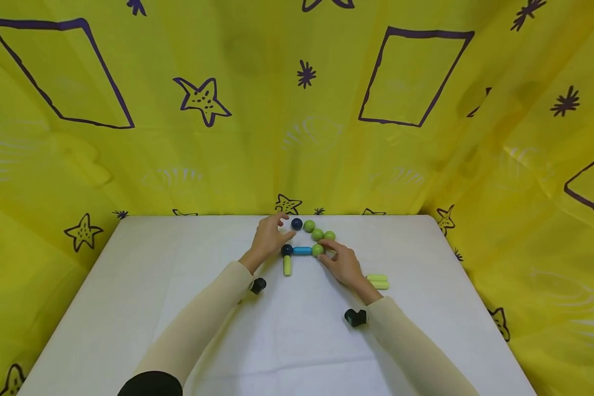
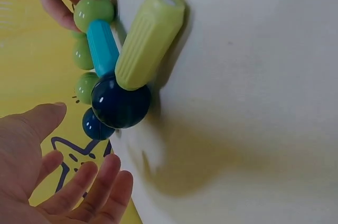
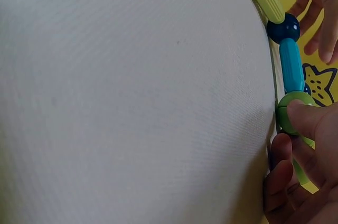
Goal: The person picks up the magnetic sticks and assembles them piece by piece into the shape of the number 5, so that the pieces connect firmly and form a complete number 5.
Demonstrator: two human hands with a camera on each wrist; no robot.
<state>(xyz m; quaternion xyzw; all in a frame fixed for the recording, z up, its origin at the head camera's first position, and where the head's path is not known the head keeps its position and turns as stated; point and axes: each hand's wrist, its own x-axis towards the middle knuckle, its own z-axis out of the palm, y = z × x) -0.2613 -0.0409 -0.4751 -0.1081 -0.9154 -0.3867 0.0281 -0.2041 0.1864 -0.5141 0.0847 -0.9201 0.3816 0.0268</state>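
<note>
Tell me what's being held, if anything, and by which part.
The right hand pinches the green ball by its side away from the attached blue stick. The left hand holds nothing.

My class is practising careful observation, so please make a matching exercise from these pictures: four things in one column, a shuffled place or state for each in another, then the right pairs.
Things
1. Blue rod
2. Right hand
3. Left hand
4. Two loose yellow-green rods

Places or states
A. Open, holding nothing
B. Side by side on the table
C. Pinching a green ball
D. Between a navy ball and a green ball

Right pairs: 1-D, 2-C, 3-A, 4-B
</note>
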